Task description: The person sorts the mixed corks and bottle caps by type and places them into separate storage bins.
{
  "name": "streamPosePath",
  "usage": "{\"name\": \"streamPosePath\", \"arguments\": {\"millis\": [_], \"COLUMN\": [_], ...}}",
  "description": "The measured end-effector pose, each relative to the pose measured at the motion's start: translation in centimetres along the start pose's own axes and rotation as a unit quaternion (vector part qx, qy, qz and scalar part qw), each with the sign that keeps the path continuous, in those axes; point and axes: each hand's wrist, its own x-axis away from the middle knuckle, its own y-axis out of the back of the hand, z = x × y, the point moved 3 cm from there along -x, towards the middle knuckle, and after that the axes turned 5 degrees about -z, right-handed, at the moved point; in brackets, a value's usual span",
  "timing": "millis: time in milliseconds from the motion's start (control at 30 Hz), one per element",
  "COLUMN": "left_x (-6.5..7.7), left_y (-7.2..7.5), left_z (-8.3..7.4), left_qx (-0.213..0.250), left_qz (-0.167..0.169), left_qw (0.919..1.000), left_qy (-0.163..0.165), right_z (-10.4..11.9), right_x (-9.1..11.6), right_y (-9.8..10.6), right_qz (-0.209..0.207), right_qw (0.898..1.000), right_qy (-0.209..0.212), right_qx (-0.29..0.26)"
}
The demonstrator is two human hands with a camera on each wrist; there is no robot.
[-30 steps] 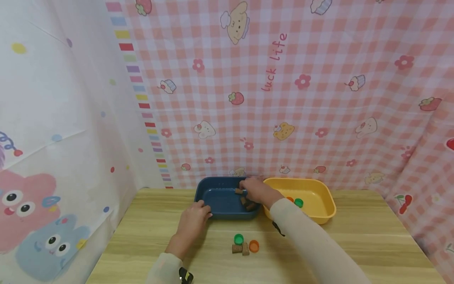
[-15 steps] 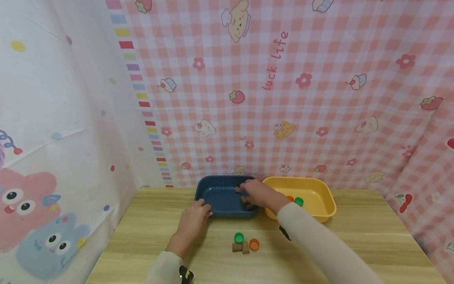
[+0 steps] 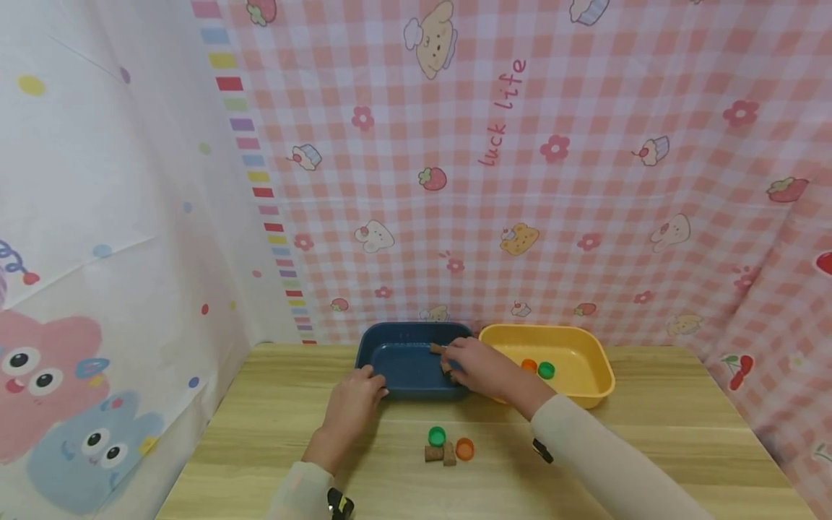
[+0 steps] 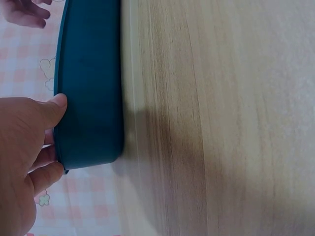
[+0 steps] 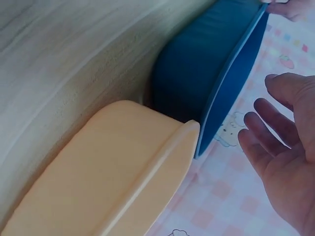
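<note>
My left hand (image 3: 356, 401) holds the front left rim of a dark blue plastic tub (image 3: 403, 365). In the left wrist view its thumb lies on the outer wall, fingers over the rim. My right hand (image 3: 484, 367) hovers over the tub's right end; the right wrist view shows its fingers loosely bent, apart and holding nothing. Brown corks lie beneath it, one cork (image 3: 438, 348) near the back and others partly hidden by the hand. On the table in front are a green bottle cap (image 3: 437, 437), an orange cap (image 3: 464, 449) and two corks (image 3: 433, 453).
Close to the blue tub's right side stands a yellow tub (image 3: 585, 354) with an orange cap (image 3: 529, 365) and a green cap (image 3: 547, 370) inside. Behind both tubs hangs a pink checked cloth (image 3: 403, 274). A white printed cloth (image 3: 130, 289) hangs at the left.
My right hand has drawn back slightly to the right and toward me, away from the cork at the back of the blue tub. The left hand has kept its place on the rim.
</note>
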Motion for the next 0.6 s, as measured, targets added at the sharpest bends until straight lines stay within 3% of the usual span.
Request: {"name": "streamPosePath", "arguments": {"millis": [233,600], "left_x": [-0.1,0.0], "left_y": [0.0,-0.1], "left_z": [-0.1,0.0], "left_qx": [0.004,0.006], "left_qz": [0.011,0.007], "left_qw": [0.9999,0.9999], "left_qy": [0.008,0.005], "right_z": [0.9,2.6], "right_x": [1.8,4.3], "right_y": [0.3,-0.1], "right_qz": [-0.032,-0.057], "right_qw": [0.999,0.998], "right_qy": [0.022,0.017], "right_qx": [-0.002,-0.032]}}
